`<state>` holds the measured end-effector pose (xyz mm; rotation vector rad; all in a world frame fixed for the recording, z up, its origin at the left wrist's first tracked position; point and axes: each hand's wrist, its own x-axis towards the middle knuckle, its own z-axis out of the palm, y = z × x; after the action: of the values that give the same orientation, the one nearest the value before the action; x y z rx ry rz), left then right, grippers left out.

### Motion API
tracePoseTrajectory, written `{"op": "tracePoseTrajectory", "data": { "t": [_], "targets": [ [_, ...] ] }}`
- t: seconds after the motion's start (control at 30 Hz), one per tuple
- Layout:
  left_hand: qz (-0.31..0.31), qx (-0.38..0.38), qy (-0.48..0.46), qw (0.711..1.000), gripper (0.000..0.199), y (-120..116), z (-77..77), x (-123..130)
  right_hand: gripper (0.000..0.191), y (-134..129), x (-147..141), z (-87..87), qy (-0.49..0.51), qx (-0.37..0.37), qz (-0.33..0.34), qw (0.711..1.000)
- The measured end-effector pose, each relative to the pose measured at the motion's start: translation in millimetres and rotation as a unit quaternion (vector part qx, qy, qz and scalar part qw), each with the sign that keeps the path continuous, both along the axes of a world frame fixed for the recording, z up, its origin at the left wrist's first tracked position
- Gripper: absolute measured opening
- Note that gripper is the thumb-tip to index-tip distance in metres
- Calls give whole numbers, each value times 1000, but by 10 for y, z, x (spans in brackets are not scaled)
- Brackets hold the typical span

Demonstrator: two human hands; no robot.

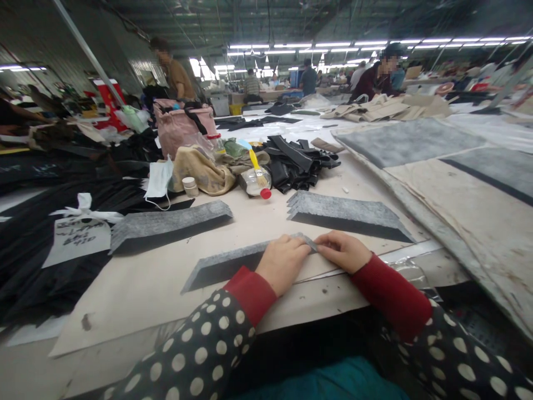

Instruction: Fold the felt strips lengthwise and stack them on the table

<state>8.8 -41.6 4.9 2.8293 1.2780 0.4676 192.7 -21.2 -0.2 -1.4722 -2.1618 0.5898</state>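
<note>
A strip of grey-and-black fabric [233, 262] lies in front of me, its long edge folded over so the grey side shows along the top. My left hand [287, 260] is on the strip's right part, fingers together and closed on it near the end. The fingertips of my right hand [342, 250] pinch the strip's right tip, close beside the left fingers. Both hands partly hide that end. Behind my right hand is a stack of similar folded strips [350, 211]; another stack [170, 225] sits to the left.
Further back are a glue bottle with a yellow brush [256, 176], a small white jar [190, 187], a face mask [159, 179], black scraps [295, 161] and a pink bag [183, 129]. Black fabric with a handwritten tag [79, 236] covers the left. Grey sheets [416, 141] lie right. Other people work beyond.
</note>
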Motion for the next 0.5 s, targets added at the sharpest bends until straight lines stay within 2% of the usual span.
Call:
{"op": "tracePoseTrajectory", "data": {
  "t": [0.13, 0.5],
  "targets": [
    [-3, -5, -4, 1000, 22, -6, 0, -1, 19, -21, -49, 9, -16, -13, -19, 1000],
    [4, -10, -17, 1000, 21, 9, -25, -4, 24, -49, -71, -43, -72, 159, 76, 982]
  ]
}}
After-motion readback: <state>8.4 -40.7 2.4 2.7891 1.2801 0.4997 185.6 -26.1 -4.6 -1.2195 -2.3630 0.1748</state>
